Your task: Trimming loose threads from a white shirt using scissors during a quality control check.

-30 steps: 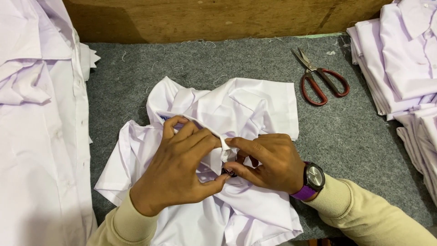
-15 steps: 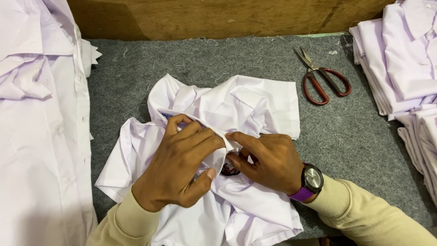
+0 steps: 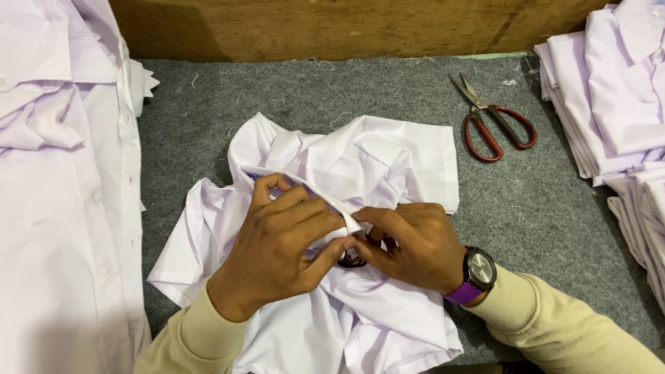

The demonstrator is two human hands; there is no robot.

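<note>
A crumpled white shirt [image 3: 388,156] lies on the grey felt table top [image 3: 208,104] in front of me. My left hand [image 3: 277,242] pinches a fold of the shirt's collar edge, fingers curled over the cloth. My right hand [image 3: 412,242], with a purple-strapped wristwatch [image 3: 476,271], grips the same fold from the other side. Between the two hands a small dark red patch [image 3: 352,258] on the shirt shows, mostly hidden by the fingers.
Red-handled scissors [image 3: 495,125] lie on the felt at the upper right. Stacks of folded white shirts [image 3: 616,104] fill the right edge. More white shirts [image 3: 62,194] are spread along the left. A wooden board [image 3: 332,28] backs the table.
Both hands shifted slightly over the shirt, regripping the collar fold; the fold now stands up between the fingertips. The shirt itself stays in place.
</note>
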